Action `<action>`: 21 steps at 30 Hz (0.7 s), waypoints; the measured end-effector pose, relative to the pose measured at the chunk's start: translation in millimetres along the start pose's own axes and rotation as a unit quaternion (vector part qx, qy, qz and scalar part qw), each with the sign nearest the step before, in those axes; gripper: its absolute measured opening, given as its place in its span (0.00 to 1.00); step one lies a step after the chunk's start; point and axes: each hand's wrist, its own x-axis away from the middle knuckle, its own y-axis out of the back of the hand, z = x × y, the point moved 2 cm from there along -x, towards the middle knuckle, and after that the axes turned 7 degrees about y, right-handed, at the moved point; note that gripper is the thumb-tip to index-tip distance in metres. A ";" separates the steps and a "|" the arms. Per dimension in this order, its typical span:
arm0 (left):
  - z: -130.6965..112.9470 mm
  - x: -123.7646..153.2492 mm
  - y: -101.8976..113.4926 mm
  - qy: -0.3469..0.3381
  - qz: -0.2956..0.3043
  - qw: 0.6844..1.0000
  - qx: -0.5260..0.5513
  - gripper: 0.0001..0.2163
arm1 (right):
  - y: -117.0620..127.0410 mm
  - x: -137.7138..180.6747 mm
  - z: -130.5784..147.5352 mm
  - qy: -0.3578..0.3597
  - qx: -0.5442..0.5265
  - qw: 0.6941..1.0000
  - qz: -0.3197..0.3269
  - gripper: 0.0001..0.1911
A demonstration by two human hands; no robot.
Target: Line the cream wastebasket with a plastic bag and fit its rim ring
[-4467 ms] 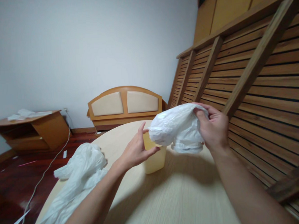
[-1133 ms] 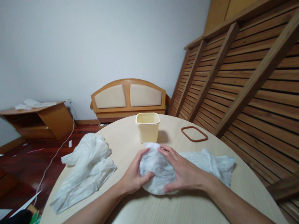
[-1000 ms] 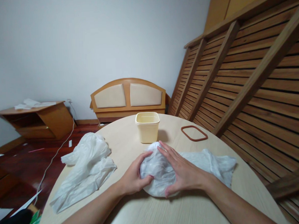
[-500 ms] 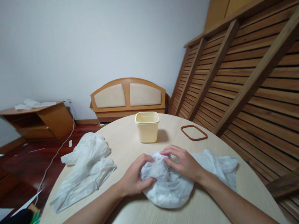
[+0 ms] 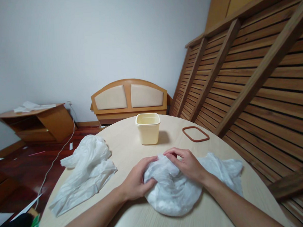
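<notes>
A bunched white plastic bag [image 5: 173, 193] lies on the near part of the table, rounded as if around something I cannot make out. My left hand [image 5: 138, 179] grips its left side, thumb toward me and fingers over the far side. At the top, the thumb and fingers of my right hand [image 5: 185, 162] pinch the film together. A loose tail of thin white plastic [image 5: 225, 170] spreads out to the right, past my right wrist. Beyond my hands stands a pale yellow lidless tub [image 5: 149, 133], upright.
A brown rounded-square ring [image 5: 196, 140] lies flat on the round table [image 5: 127, 143] at the right. Another crumpled white plastic bag [image 5: 85, 178] rests at the left. Slatted wooden panels [image 5: 243, 99] lean close along the right side.
The bag between my hands has become wider and looser, bulging toward me and to the right. My right hand has shifted slightly along its top; my left hand keeps its grip.
</notes>
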 end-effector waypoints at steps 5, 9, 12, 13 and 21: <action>-1.3 -0.7 -1.0 0.024 -0.024 0.999 -0.039 0.24 | 3.7 0.1 5.6 0.046 0.068 0.994 0.066 0.11; -4.0 -1.8 1.4 0.043 -0.067 0.993 -0.093 0.21 | 2.3 2.1 2.0 0.044 0.043 0.992 0.112 0.11; -4.3 -1.9 3.8 0.061 -0.096 0.986 -0.120 0.19 | 0.9 2.8 -3.8 0.014 0.010 0.994 0.111 0.15; -4.7 -1.7 4.8 0.063 -0.105 0.985 -0.124 0.19 | 0.4 2.8 -5.5 0.001 0.004 0.995 0.099 0.17; -27.6 4.0 0.3 -0.085 -0.073 0.980 -0.163 0.33 | -12.1 1.3 -4.0 -0.014 -0.037 0.998 0.040 0.15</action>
